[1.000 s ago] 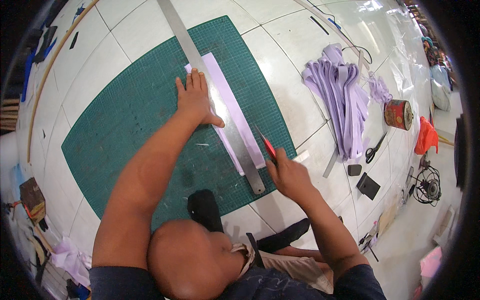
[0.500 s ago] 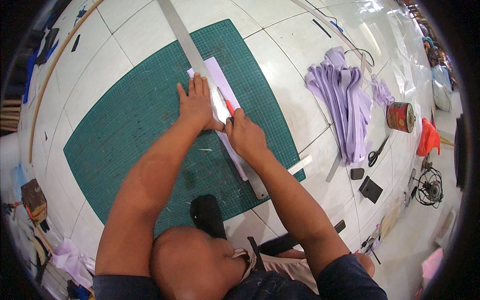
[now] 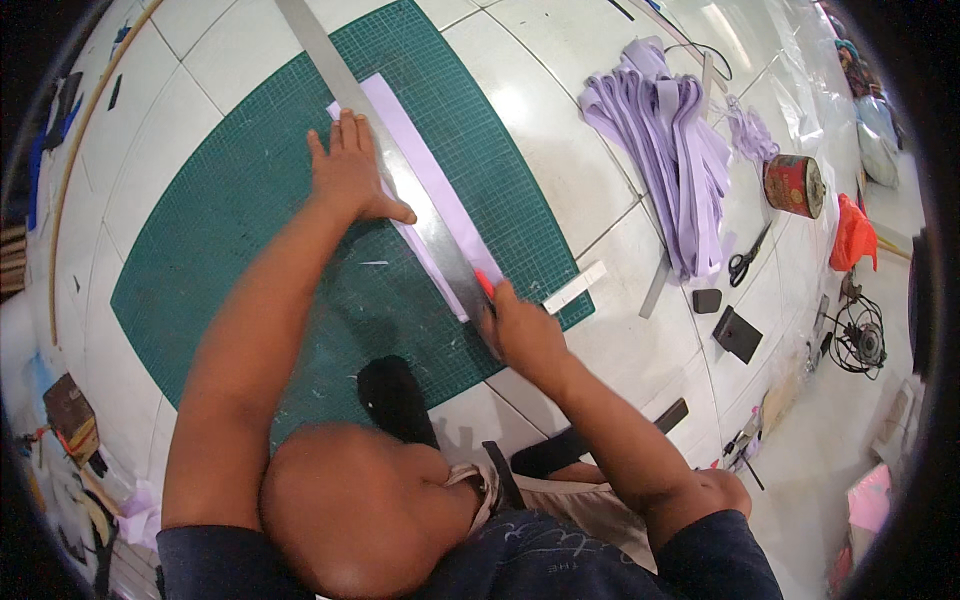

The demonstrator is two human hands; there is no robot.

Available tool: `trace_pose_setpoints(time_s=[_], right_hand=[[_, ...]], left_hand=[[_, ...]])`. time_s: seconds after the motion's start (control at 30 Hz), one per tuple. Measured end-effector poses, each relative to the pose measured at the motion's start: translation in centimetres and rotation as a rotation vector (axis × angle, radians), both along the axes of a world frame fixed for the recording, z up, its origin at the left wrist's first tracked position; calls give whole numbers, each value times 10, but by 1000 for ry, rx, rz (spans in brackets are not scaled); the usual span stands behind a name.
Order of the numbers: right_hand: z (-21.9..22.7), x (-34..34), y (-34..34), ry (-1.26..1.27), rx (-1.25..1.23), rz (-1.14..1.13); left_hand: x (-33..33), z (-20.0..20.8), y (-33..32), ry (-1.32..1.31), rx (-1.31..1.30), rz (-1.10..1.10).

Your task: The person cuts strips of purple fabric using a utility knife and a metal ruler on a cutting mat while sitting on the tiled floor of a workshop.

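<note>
A long steel ruler (image 3: 425, 205) lies slantwise over a lilac fabric strip (image 3: 432, 165) on the green cutting mat (image 3: 230, 200). Fabric shows along both sides of the metal. My left hand (image 3: 347, 172) presses on the ruler with fingers spread and thumb stretched out across it. Closed round a red cutter knife (image 3: 484, 284), my right hand (image 3: 527, 335) is at the ruler's near end, by the fabric's lower edge. My fingers hide most of the knife, and its blade cannot be made out.
To the right, a bundle of lilac strips (image 3: 675, 160) lies on the white tiles. Near it are a round tin (image 3: 794, 186), black scissors (image 3: 745, 260), a dark block (image 3: 707, 301) and a red plastic bag (image 3: 852, 235). A short pale ruler (image 3: 575, 287) crosses the mat's right edge.
My right hand has drawn the knife along the ruler toward me. My left hand still presses the ruler, its thumb now stretched out farther across it. The whole view has shifted slightly.
</note>
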State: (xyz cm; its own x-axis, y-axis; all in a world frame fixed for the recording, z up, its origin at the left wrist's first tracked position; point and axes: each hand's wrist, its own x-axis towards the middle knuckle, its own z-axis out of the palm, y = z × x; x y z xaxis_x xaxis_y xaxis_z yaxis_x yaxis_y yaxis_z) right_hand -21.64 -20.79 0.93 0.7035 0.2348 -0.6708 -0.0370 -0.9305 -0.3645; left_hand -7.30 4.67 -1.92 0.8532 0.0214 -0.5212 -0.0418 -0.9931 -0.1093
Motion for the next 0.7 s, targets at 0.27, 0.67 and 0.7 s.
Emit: trace_pose_setpoints(time_s=[0.27,0.67,0.7], right_hand=[[6,-84,-76,31,-98,72],[-1,56,33,-297,97,-23],[-7,67,51,-308,117,-28]], left_hand=[[2,-2,-1,10,-13,-7],[0,3,-2,8,-35,-4],[-1,3,-1,12,-29,-2]])
